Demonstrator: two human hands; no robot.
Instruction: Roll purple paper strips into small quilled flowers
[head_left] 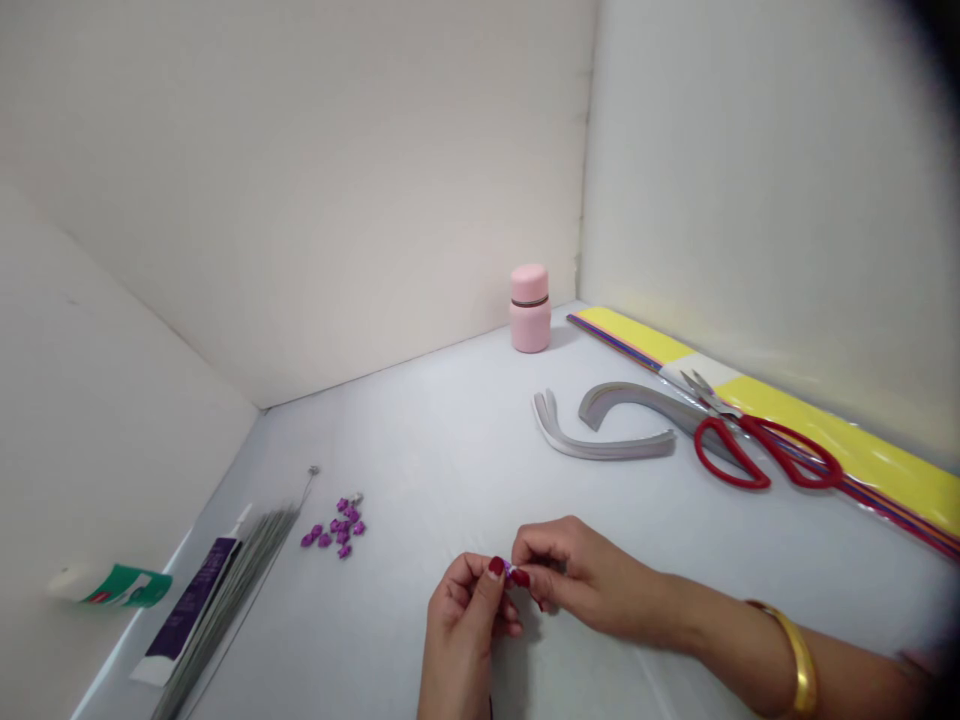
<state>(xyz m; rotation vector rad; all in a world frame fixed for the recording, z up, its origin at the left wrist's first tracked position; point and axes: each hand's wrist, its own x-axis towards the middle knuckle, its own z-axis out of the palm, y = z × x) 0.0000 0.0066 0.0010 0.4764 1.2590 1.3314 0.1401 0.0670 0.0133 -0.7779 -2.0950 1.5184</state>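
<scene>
My left hand (465, 610) and my right hand (581, 575) meet low in the view, fingertips pinched together just above the table. Between them is a tiny purple paper star (509, 570), mostly covered by the thumbs and fingers, so its exact shape is hard to make out. To the left lies a loose group of purple folded paper stars (344, 526), with a small silvery one at its top edge. Beyond my right hand, two curved bundles of pale grey paper strips (600, 446) (652, 396) rest on the table.
Red-handled scissors (731, 452) lie across the farther strip bundle and a long yellow packet (795, 410) by the right wall. A pink flask (530, 312) stands at the back. Grey wire stems (232, 600), a purple tube (191, 605) and a green-white tube (124, 586) are at left.
</scene>
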